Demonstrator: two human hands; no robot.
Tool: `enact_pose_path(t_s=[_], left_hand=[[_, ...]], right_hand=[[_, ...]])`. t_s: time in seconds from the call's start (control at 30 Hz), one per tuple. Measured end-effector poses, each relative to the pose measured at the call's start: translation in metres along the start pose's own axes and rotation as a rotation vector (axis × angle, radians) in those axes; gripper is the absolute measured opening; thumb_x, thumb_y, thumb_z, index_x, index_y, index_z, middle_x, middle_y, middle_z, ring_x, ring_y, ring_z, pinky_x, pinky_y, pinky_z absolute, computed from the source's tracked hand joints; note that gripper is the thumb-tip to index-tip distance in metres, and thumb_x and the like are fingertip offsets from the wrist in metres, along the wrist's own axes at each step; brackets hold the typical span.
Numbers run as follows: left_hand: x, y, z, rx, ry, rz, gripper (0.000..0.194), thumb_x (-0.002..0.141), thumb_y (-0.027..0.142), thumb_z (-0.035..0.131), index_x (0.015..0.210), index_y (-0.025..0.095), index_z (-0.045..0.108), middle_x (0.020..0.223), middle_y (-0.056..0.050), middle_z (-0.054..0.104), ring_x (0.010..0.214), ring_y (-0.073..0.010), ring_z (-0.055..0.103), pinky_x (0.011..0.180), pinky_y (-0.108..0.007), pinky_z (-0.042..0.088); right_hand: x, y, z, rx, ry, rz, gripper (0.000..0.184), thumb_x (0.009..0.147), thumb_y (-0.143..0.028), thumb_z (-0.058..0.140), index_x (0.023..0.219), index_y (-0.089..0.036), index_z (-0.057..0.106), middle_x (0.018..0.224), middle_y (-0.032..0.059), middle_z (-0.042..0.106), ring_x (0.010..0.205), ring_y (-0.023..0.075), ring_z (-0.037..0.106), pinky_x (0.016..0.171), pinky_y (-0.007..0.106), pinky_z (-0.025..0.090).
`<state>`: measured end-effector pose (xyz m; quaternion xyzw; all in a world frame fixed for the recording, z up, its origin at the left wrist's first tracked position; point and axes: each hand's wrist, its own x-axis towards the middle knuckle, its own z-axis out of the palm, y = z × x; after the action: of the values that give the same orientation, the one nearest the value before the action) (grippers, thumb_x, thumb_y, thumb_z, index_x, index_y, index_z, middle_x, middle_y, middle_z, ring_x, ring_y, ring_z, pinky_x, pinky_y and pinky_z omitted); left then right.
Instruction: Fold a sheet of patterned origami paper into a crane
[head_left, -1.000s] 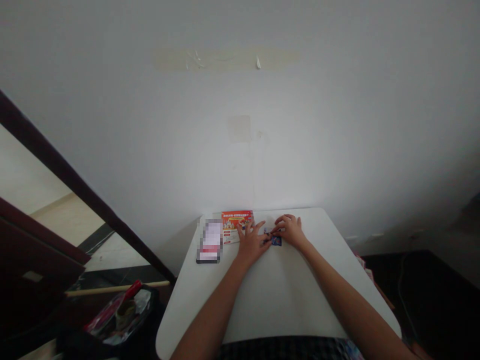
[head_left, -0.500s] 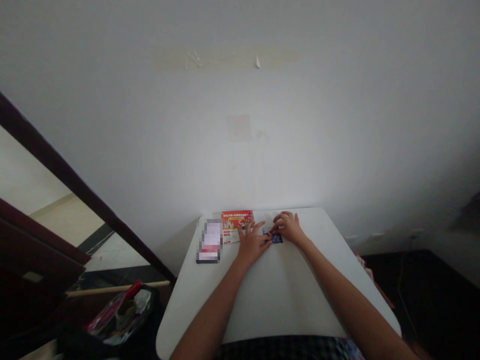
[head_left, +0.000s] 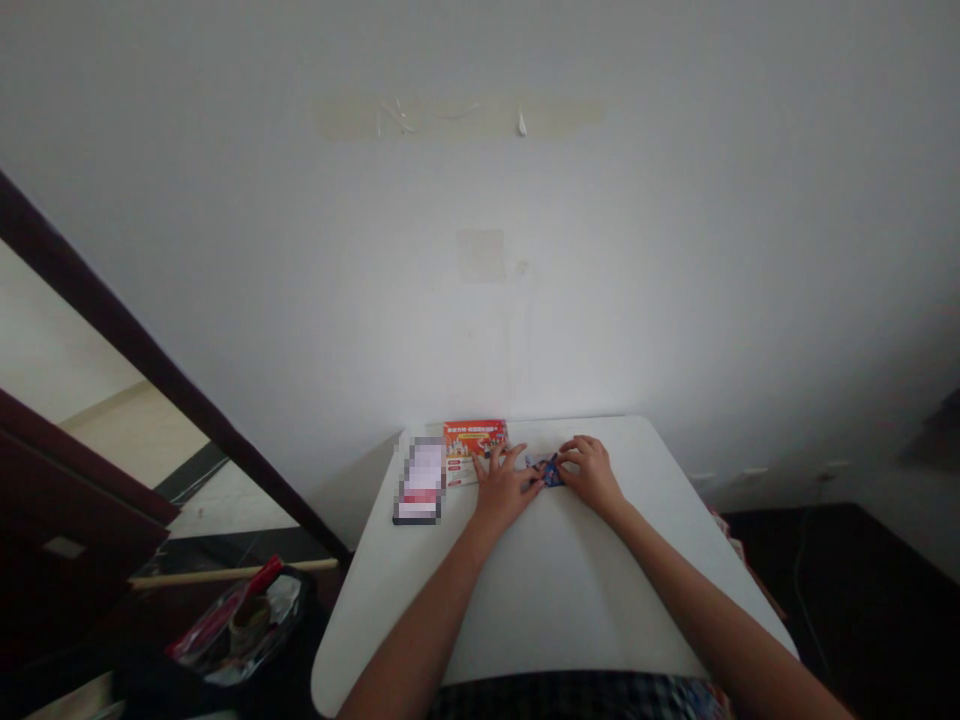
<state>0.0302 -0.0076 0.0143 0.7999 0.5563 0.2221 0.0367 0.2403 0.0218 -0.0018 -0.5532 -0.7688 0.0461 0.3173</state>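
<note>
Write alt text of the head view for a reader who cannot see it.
Two bare hands, left and right, touch a small dark-blue patterned piece on a white table against a pale wall. Beside the left hand lie a red-and-white printed leaflet and, farther left, a pixelated phone.

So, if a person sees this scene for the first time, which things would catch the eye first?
Probably the bright red-and-white printed sheet at the far side of the white table, against so much pale wall. Next, the two bare hands, left and right, meeting at a small dark-blue piece just right of the sheet. The pixelated phone lies left of the sheet.
</note>
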Motion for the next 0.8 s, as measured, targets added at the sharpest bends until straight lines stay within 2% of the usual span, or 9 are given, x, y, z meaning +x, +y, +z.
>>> enact_pose_path(t_s=[0.37, 0.53, 0.8], left_hand=[[-0.001, 0.001, -0.001, -0.006, -0.024, -0.022, 0.02, 0.087, 0.052, 0.062, 0.102, 0.045, 0.074, 0.152, 0.008, 0.045, 0.143, -0.0346, 0.024, 0.112, -0.076, 0.001], [-0.002, 0.001, -0.001, -0.002, -0.024, -0.025, 0.02, 0.087, 0.051, 0.063, 0.102, 0.046, 0.074, 0.152, 0.007, 0.045, 0.144, -0.035, 0.024, 0.111, -0.077, 0.001], [-0.001, 0.002, -0.002, -0.009, -0.023, -0.032, 0.019, 0.087, 0.051, 0.063, 0.101, 0.045, 0.074, 0.152, 0.008, 0.045, 0.143, -0.0351, 0.025, 0.112, -0.076, 0.0]], right_hand=[[0.004, -0.014, 0.0, -0.073, -0.066, 0.081, 0.013, 0.086, -0.035, 0.063, 0.089, -0.03, 0.075, 0.119, 0.004, 0.066, 0.131, 0.0304, 0.04, 0.114, 0.06, 0.018], [0.002, -0.012, 0.0, -0.071, -0.111, 0.101, 0.013, 0.084, -0.036, 0.066, 0.094, -0.032, 0.074, 0.123, 0.003, 0.064, 0.134, 0.0303, 0.037, 0.113, 0.064, 0.016], [-0.003, -0.014, -0.006, -0.074, -0.155, 0.089, 0.022, 0.083, -0.045, 0.068, 0.101, -0.033, 0.073, 0.128, 0.0038, 0.062, 0.136, 0.0316, 0.036, 0.112, 0.067, 0.018]])
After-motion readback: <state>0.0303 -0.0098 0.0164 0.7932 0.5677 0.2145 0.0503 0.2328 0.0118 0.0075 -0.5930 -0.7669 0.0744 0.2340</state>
